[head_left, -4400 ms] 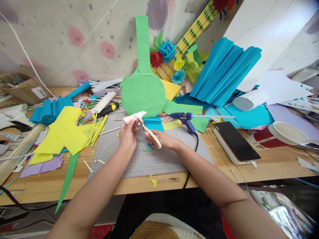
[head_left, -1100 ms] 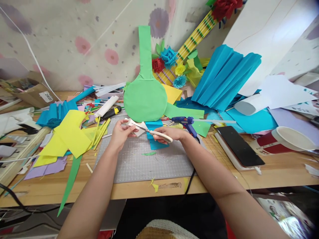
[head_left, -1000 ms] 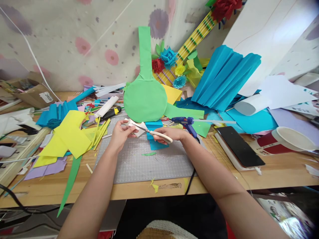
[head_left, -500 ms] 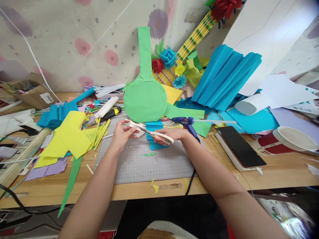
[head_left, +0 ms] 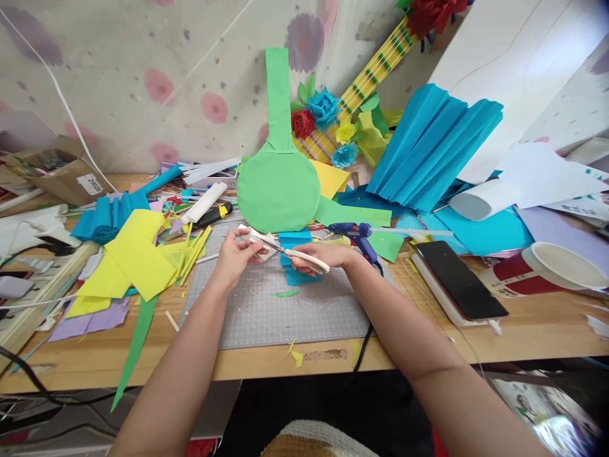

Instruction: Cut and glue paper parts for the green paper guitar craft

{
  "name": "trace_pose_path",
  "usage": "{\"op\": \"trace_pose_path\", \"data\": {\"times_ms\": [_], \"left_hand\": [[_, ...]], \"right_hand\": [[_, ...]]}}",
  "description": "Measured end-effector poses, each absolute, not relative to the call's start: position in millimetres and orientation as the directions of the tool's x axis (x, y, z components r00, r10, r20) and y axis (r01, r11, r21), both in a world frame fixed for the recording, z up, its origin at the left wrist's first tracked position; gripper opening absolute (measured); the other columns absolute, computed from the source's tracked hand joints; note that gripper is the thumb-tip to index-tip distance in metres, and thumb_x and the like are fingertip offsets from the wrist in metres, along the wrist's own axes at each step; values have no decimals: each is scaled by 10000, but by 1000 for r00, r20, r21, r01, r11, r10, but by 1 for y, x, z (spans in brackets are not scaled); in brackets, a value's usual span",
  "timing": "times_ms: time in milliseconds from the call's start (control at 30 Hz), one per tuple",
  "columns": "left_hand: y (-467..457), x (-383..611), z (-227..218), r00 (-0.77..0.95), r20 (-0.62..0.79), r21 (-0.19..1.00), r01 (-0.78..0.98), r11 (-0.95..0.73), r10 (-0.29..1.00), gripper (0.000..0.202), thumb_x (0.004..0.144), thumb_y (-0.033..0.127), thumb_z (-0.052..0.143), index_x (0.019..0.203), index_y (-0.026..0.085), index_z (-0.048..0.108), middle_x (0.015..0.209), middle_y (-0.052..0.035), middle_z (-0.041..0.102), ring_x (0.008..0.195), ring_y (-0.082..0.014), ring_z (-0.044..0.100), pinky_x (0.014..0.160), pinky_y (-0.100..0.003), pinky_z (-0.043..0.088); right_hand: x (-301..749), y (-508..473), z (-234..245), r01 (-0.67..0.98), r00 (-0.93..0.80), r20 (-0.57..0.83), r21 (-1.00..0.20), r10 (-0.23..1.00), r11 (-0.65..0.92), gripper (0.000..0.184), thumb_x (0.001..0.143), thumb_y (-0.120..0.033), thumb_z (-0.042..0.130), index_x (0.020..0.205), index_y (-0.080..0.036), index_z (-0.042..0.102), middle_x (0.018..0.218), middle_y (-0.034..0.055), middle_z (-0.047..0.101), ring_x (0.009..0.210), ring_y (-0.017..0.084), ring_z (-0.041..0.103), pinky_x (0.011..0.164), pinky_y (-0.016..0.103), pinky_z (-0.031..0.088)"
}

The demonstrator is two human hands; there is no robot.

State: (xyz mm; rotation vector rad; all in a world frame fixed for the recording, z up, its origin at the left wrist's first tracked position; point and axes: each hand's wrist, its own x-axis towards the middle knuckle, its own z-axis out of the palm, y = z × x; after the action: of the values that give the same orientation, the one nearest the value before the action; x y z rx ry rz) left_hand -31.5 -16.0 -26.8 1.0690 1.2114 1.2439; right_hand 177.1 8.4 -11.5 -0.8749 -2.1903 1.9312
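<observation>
Between the fingers of my left hand is a small piece of white paper. My right hand grips a pair of white-handled scissors, their blades pointing left against the white paper. Just beneath my right hand lies a folded strip of blue crepe paper on the grey cutting mat. Behind both hands a round green paper shape with a long neck leans upright. A green scrap rests on the mat.
A blue glue gun lies right of my hands, near a phone and a paper cup. To the left are yellow paper sheets and a utility knife. A flowered yellow guitar shape leans behind.
The scissors have shifted slightly left along the white paper, and their handles have turned a little. My left hand keeps its hold almost unchanged.
</observation>
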Motion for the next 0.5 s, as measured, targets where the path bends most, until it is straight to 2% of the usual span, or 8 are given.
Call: {"op": "trace_pose_path", "data": {"times_ms": [233, 500], "left_hand": [[-16, -32, -25, -72, -70, 993, -103, 63, 995, 482, 588, 258, 724, 918, 179, 382, 624, 10, 643, 631, -188, 667, 480, -237, 514], [-17, -32, -25, -68, -59, 994, -96, 52, 996, 488, 578, 271, 724, 913, 179, 381, 621, 6, 643, 641, -194, 667, 477, -234, 509]], "right_hand": [[179, 8, -11, 386, -816, -307, -920, 490, 68, 485, 695, -641, 519, 691, -173, 390, 576, -66, 381, 495, 48, 398, 437, 195, 335], [177, 7, -12, 399, -765, -346, -917, 543, -23, 477, 676, -626, 555, 709, -175, 402, 547, -77, 382, 456, 43, 394, 411, 190, 327]]}}
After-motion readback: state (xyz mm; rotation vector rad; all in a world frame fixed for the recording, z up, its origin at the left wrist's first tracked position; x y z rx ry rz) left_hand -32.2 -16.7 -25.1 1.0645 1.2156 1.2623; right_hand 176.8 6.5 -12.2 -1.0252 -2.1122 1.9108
